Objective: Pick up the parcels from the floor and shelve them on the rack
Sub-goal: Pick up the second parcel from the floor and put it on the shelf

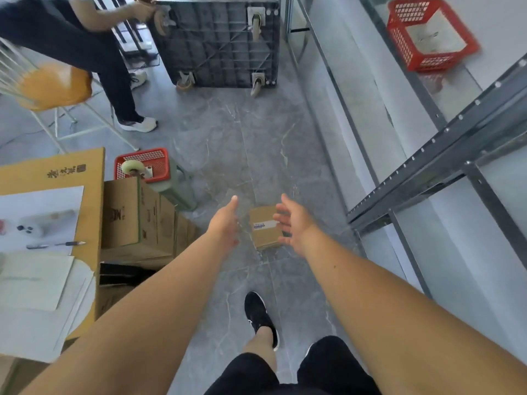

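I am reaching down with both arms toward 1 small brown cardboard parcel (265, 227) with a white printed label on its top face, which lies flat on the grey marble-patterned floor tiles (242, 143) ahead of my black shoe (261, 316). My left hand (225, 222) is spread and empty, fingers straight, just beside the parcel's left edge. My right hand (292, 223) is also spread and empty, fingers splayed, overlapping the parcel's right edge from this angle; whether it touches the cardboard yet I cannot tell. Neither hand has closed on anything.

The parcel looks squat and square, with crisp corners, so I judge it stiff enough to squeeze without buckling. Its small size suggests it is light, though the contents are hidden and could surprise me. Plain cardboard should give decent friction against bare palms. I would press 1 palm on each of the 2 opposite side walls, fingers curling under the bottom edges, keeping the labelled face up.

The grey steel rack (445, 155) with pale shelf boards stands to my right, near the parcel, so the carry should be short. A red plastic mesh basket (399, 38) already sits on a shelf farther along. Stacked brown cartons (128, 218) crowd my left side, well clear of the lift.
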Action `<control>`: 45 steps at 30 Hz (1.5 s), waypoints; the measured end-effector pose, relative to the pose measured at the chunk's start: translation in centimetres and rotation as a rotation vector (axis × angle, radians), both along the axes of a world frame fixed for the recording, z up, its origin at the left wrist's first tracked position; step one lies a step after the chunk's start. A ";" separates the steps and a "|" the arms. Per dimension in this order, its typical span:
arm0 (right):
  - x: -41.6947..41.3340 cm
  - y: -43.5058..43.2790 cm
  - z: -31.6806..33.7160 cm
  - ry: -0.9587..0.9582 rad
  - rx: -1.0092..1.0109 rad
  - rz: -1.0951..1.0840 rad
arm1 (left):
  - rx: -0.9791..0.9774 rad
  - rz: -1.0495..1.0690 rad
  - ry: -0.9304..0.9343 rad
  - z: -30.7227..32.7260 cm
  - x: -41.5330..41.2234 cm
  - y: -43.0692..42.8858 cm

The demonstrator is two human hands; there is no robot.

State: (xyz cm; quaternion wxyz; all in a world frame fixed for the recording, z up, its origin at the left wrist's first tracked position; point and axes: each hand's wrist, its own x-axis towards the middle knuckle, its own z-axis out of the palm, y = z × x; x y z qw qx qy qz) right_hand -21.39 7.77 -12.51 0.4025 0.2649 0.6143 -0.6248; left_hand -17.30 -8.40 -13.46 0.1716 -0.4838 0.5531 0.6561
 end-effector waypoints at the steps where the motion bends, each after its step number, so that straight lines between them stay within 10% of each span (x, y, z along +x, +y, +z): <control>1: -0.1 -0.2 -0.8 -0.026 0.011 -0.001 | 0.005 0.007 -0.006 -0.7 -0.4 -0.8; 45: -16.3 0.4 -58.7 -0.051 0.358 0.286 | 0.094 0.225 -0.253 -56.7 -10.7 -1.1</control>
